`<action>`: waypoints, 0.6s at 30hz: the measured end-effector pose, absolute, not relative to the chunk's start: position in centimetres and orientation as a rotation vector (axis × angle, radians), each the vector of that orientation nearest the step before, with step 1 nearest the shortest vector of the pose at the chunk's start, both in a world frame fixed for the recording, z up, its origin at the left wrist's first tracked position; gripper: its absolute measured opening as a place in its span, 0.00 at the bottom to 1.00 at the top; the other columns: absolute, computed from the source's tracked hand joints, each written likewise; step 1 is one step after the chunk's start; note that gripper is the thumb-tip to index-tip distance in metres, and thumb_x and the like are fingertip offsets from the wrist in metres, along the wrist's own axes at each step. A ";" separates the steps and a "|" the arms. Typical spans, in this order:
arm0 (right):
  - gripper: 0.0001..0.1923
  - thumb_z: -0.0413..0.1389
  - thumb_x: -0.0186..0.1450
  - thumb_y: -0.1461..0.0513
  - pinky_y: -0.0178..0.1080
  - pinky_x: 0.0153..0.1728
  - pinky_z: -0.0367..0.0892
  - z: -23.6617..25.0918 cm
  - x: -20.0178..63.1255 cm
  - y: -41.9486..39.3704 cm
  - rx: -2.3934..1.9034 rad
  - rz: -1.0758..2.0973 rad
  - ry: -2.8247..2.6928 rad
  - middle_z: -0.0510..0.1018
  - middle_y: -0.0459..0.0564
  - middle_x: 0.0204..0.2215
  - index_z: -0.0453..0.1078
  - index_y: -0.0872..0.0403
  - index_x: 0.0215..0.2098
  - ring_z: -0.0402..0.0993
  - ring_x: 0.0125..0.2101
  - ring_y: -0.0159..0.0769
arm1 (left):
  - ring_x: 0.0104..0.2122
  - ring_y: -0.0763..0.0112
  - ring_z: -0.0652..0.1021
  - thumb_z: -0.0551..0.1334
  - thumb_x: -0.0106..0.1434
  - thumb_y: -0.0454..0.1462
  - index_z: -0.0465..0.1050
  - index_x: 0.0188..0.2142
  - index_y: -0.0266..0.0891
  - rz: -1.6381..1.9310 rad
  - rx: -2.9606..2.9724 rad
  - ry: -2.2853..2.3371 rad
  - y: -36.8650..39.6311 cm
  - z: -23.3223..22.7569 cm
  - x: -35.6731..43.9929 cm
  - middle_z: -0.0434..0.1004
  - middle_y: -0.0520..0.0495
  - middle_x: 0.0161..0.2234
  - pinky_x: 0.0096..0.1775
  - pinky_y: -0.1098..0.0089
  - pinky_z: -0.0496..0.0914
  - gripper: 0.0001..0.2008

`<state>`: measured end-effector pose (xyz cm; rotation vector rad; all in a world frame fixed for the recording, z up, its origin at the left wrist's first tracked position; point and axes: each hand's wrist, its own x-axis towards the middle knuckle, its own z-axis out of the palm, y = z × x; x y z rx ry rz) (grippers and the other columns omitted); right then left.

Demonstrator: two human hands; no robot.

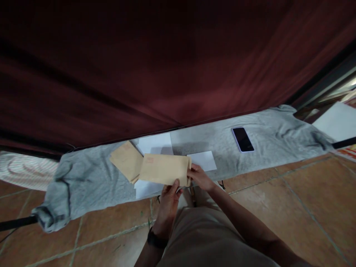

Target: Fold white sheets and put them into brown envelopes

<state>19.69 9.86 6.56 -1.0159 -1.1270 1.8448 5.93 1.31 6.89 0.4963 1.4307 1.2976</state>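
Observation:
I hold a brown envelope [164, 169] with both hands over a grey cloth [83, 181]. My left hand [168, 202] grips its lower edge near the right end. My right hand [199, 176] pinches its right end, where the opening is. A stack of other brown envelopes [126, 160] lies on the cloth just to the left. White sheets of paper lie around: one behind [155, 144], one to the right [204, 159], one partly under the held envelope [146, 188].
A black phone [243, 139] lies face up on the cloth to the right. A dark red curtain [167, 66] hangs behind. The floor is brown tile [292, 196]. A white board [338, 120] stands at the far right.

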 end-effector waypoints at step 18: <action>0.16 0.58 0.63 0.52 0.35 0.37 0.71 7.2 25.0 10.2 -0.949 1.758 -1.470 0.80 0.47 0.34 0.75 0.54 0.41 0.74 0.35 0.36 | 0.71 0.35 0.49 0.74 0.49 0.54 0.45 0.72 0.34 0.278 2.594 1.605 5.5 10.1 0.8 0.47 0.24 0.72 0.66 0.34 0.44 0.60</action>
